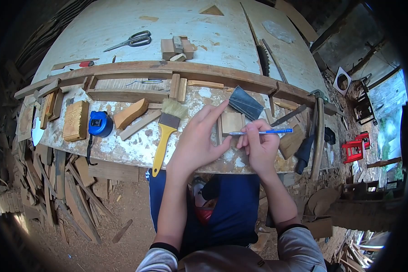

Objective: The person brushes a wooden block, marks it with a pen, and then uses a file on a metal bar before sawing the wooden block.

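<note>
A small pale wooden block (232, 122) lies near the bench's front edge, with a thin wooden strip along its left side. My left hand (196, 138) steadies the block from the left, thumb by its lower edge and index finger stretched toward its far side. In my right hand (261, 147) is a blue pen (276, 131), pinched between the fingers, its tip over the block's near right part. Just beyond the block rests a dark blue-grey slab (246, 103), close to my left index fingertip. The left hand's other fingertips are hidden.
To the left are a yellow-handled paintbrush (163, 143), a blue tape measure (99, 123) and wood pieces. A long wooden rail (136, 68) crosses the bench; scissors (132, 41) and stacked blocks (177, 47) lie beyond. A saw blade (263, 60) stands up farther right. A clamp (320, 97) is right.
</note>
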`<state>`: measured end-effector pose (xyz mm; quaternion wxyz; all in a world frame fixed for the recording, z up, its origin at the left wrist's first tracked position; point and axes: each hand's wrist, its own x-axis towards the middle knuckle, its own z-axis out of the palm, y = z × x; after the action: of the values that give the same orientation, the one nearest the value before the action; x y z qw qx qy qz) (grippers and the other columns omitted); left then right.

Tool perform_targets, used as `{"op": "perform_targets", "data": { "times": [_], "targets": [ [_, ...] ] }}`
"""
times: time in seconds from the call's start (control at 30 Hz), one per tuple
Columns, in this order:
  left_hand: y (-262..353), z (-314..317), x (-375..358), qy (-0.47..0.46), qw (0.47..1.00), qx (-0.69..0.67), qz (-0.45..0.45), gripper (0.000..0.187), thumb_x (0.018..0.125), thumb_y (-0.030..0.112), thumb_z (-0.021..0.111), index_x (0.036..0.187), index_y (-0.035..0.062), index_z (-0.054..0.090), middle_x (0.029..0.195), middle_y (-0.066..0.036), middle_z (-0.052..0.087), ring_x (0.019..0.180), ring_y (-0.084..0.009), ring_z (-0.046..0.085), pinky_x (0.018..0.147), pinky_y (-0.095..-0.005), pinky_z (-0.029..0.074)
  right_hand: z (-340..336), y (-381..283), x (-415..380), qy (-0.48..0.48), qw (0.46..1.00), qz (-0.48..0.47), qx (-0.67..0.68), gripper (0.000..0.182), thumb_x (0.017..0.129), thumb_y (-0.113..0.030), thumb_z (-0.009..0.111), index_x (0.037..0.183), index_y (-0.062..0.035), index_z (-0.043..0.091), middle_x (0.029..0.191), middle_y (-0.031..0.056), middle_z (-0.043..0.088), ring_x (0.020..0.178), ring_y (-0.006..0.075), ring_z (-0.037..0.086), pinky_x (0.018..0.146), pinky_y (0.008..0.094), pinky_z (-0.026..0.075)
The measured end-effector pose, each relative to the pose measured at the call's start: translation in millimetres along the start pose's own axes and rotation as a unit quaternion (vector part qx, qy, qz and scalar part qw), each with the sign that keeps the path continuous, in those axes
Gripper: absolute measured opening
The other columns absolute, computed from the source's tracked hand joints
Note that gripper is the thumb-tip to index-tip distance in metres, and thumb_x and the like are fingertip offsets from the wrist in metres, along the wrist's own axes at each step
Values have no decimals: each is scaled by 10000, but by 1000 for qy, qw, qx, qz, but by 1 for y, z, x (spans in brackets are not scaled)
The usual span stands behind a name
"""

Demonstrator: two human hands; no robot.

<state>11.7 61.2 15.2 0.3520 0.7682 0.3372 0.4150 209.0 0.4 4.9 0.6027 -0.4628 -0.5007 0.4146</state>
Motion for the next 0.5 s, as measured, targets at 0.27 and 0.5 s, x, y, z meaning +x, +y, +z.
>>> {"op": "perform_targets", "data": {
  "times": [0.27,0.5],
  "targets": [
    [0,0,0,-1,1000,5,-10,840,829,77,864,1614,39,567,1304,-228,696,1226,-400,700,1073,-427,554,4,-4,0,13,1000,5,-15,193,1173,-129,618,1063,26,656,781,39,644,692,102,659,661,264,550],
    [-1,1,0,-4,1000,4,-14,843,826,75,864,1613,34,565,1322,-227,692,1239,-397,696,1085,-426,549,7,-6,1,23,1000,10,-19,197,1173,-130,621,1057,28,646,774,35,632,679,99,641,655,267,546]
  ]
}}
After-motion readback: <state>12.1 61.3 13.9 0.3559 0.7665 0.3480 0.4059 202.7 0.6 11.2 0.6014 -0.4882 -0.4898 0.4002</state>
